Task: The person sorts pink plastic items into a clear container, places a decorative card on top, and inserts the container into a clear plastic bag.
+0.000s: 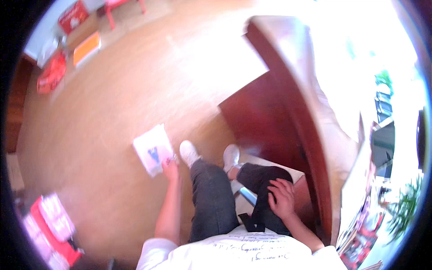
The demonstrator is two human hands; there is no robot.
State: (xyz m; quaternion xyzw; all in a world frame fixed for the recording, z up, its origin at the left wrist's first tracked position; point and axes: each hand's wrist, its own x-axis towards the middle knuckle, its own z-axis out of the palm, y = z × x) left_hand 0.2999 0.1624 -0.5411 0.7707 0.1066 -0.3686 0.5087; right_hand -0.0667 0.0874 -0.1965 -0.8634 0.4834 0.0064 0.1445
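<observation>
Out to the left, my left hand (pixel 171 168) grips the near corner of a flat white packet or booklet (pixel 148 141) with a blue mark on its face. The packet hangs above the floor beside my white left shoe (pixel 189 152); blur hides what it is made of. My right hand (pixel 281 199) holds nothing. Its fingers are spread over my dark right trouser leg (pixel 270 172), close to the edge of a reddish-brown wooden desk (pixel 287 84). Whether that hand rests on the leg cannot be told.
Pink-white packs (pixel 57 216) stand with a red item at lower left. A red bag (pixel 52 74), an orange-topped box (pixel 87 49) and a red box (pixel 73 17) sit at upper left. Papers (pixel 354 202) and a green plant (pixel 406 206) are on the right.
</observation>
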